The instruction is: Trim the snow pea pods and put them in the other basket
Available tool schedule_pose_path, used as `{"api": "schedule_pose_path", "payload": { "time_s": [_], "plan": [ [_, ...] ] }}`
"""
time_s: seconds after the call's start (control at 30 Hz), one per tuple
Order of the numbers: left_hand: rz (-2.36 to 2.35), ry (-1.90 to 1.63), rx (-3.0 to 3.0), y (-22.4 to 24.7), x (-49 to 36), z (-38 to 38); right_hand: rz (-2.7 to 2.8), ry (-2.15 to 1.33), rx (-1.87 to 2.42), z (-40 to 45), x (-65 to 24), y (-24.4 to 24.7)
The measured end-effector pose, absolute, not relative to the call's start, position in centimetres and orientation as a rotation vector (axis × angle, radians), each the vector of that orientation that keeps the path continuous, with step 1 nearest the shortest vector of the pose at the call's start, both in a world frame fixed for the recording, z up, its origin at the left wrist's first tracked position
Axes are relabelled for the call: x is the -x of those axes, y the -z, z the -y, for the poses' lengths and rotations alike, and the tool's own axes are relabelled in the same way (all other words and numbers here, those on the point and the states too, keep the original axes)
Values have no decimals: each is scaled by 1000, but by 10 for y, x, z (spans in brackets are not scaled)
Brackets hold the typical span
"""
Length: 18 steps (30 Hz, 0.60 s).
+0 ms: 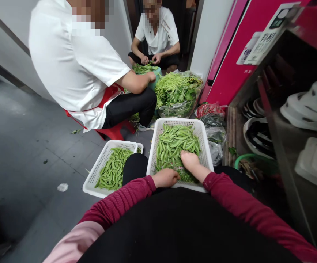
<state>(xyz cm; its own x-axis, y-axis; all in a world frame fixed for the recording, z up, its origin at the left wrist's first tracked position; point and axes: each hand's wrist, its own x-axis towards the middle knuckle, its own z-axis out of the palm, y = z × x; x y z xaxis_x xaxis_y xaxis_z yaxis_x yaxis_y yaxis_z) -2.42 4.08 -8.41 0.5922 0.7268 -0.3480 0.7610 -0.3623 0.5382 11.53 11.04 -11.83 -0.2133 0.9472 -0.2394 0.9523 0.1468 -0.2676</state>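
Note:
A white perforated basket of green pea pods rests on my lap, with small green trimmings at its near end. My left hand is over the near left part of the basket, its fingers curled closed; what they hold, if anything, is hidden. Above the pods at the right, my right hand has its fingers bent together, and I cannot make out anything in them. To the left, a second white basket on the floor holds more pea pods.
Two people in white shirts sit ahead; one is on a red stool, the other handles greens. A large bag of leafy greens stands between them and me. A metal shelf with containers and a green-rimmed basket are close on the right.

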Motion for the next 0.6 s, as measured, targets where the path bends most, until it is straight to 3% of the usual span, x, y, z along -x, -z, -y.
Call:
{"api": "schedule_pose_path", "payload": {
  "time_s": [0.2,0.43,0.6],
  "plan": [
    [-1296,-82,-2073,81,24,-45,-2233,969,-2193,-114,-137,106],
    [-1418,-209,-2104,73,13,-52,-2021,1917,-2135,-91,-162,81],
    [-1325,-225,-2305,64,11,-49,-1395,2824,-2025,-76,-153,71]
  ]
}}
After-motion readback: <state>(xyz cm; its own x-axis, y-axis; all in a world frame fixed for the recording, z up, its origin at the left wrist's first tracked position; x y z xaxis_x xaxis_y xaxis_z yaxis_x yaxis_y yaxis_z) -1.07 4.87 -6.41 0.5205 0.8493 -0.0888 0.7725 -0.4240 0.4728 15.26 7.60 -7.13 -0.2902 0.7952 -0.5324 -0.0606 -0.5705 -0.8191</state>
